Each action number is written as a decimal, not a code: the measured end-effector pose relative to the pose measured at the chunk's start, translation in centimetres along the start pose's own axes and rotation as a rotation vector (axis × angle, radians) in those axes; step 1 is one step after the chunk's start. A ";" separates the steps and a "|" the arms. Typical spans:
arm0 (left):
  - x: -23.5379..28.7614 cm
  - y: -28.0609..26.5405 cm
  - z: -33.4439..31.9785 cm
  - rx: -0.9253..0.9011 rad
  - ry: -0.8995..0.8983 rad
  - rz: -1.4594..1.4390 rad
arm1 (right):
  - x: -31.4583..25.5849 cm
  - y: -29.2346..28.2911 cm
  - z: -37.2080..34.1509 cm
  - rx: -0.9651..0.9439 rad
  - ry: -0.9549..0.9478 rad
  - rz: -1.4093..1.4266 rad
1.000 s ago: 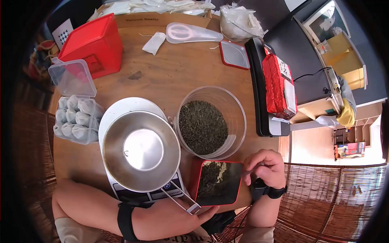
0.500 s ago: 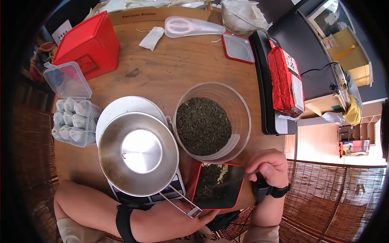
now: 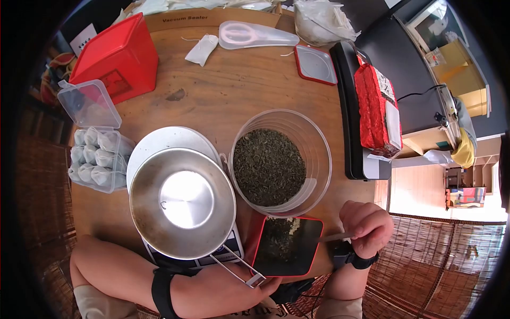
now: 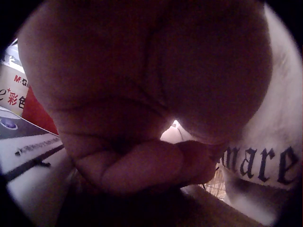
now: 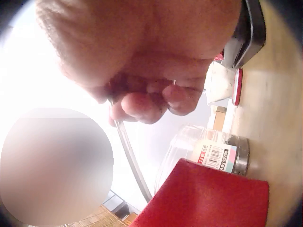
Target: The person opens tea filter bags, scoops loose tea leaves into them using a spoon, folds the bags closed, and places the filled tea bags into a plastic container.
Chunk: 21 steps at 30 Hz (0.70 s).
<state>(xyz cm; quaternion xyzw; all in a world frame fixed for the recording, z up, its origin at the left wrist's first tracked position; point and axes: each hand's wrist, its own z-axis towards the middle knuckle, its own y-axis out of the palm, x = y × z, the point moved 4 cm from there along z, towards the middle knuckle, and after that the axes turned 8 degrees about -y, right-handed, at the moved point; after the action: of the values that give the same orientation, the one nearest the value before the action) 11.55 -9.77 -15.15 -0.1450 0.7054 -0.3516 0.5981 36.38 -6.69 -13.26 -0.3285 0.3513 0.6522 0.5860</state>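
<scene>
In the head view, my right hand point(image 3: 367, 226) pinches a thin stick-like utensil point(image 3: 337, 236) beside the red-rimmed tin point(image 3: 319, 242), its tip over the rim. The tin contains dark leaves and pale bits. The right wrist view shows the pale utensil point(image 5: 132, 161) slanting from my fingers behind the tin's red wall point(image 5: 203, 196). My left hand point(image 3: 218, 290) lies by the tin's near-left corner, under the metal pan's handle point(image 3: 239, 267); its fingers point(image 4: 142, 165) are loosely curled, with nothing visible in them. The metal pan point(image 3: 143, 212) stands on a white scale point(image 3: 159, 138).
Behind the tin is a clear round tub point(image 3: 321, 159) of dark leaves. At the left are a lidded box of white pouches point(image 3: 103, 159) and a red container point(image 3: 119, 58). A red foil pack point(image 3: 374, 106) lies on a black device point(image 3: 348, 133) at the right.
My right hand has moved right, away from the tin's middle, drawing the utensil with it. My left hand stays near the tin's corner. The view has shifted slightly.
</scene>
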 end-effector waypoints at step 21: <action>-0.5 -0.3 -0.3 -0.036 -0.068 -0.074 | 0.1 1.0 0.3 -0.219 0.179 -0.142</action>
<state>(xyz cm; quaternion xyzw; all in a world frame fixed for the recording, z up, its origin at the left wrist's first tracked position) 11.31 -9.53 -14.59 -0.1936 0.6850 -0.3557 0.6056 35.39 -6.40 -13.14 -0.4713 0.3046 0.6116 0.5576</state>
